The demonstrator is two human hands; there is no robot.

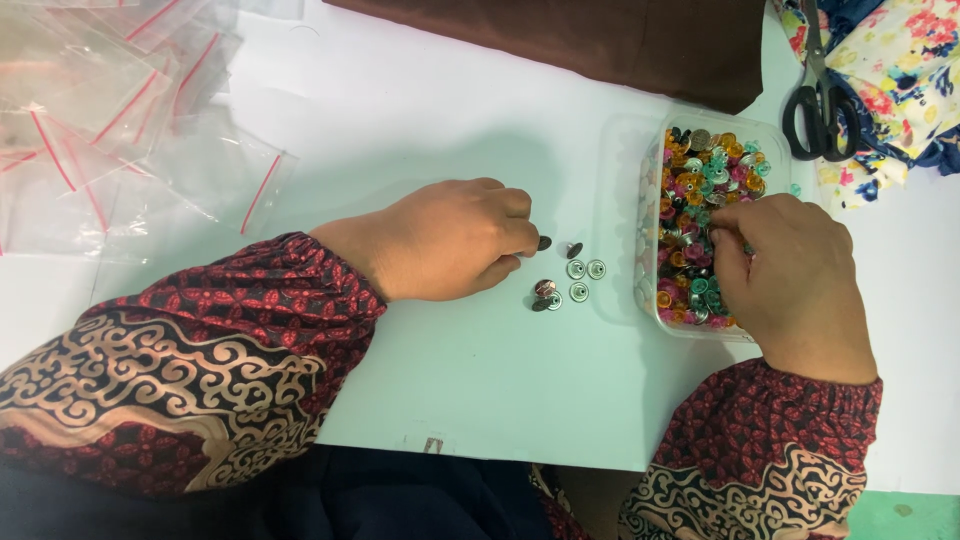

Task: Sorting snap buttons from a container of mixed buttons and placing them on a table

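Note:
My left hand (455, 240) rests on the white table (420, 130), its fingertips pinching a small dark snap button (544, 243). Just right of it lie a few loose snap parts (572, 280), some silver rings and some dark caps. My right hand (790, 280) reaches into a clear plastic tub (622, 180) full of many small colourful snap buttons (700, 190), fingers curled among them. Whether it holds one is hidden. Both arms wear red patterned sleeves.
Clear zip bags with red strips (110, 130) are piled at the far left. Brown cloth (600, 40) lies along the far edge. Black scissors (822, 100) rest on floral fabric (900, 70) at the far right.

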